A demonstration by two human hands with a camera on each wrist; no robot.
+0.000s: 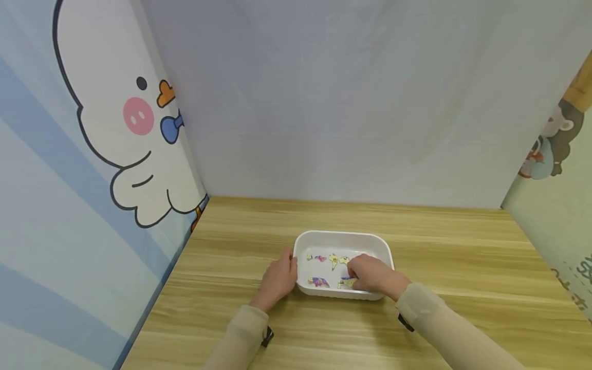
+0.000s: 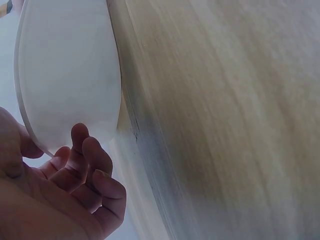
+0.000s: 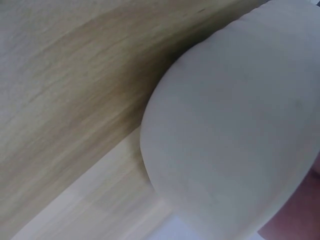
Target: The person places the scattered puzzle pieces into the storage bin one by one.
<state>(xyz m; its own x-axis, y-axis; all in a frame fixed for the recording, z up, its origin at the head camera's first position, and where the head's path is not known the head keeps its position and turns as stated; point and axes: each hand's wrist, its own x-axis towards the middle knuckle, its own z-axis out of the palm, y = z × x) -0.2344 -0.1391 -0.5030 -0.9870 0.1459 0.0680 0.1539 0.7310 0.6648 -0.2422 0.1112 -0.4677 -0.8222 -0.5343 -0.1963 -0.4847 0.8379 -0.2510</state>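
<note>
A white plastic tray (image 1: 344, 240) with rounded corners sits on the wooden table. Small flat cut-out pieces lie in it, among them a yellow one (image 1: 334, 261) and a purple-and-pink one (image 1: 319, 282). My left hand (image 1: 279, 276) grips the tray's left end; in the left wrist view its thumb is at the rim and its fingers are along the outer wall. Over the near right side, my right hand (image 1: 373, 273) reaches down into the tray, beside a blue-and-yellow piece (image 1: 346, 283). Its fingertips are hidden, and the right wrist view mostly shows the tray's outer wall (image 3: 230, 120).
The wood-grain table (image 1: 453, 267) extends on both sides of the tray. A plain grey-white cloth (image 1: 342, 113) hangs behind it. Printed cloths flank it, with a cartoon duck (image 1: 111, 77) at left and a cartoon figure (image 1: 561, 133) at right.
</note>
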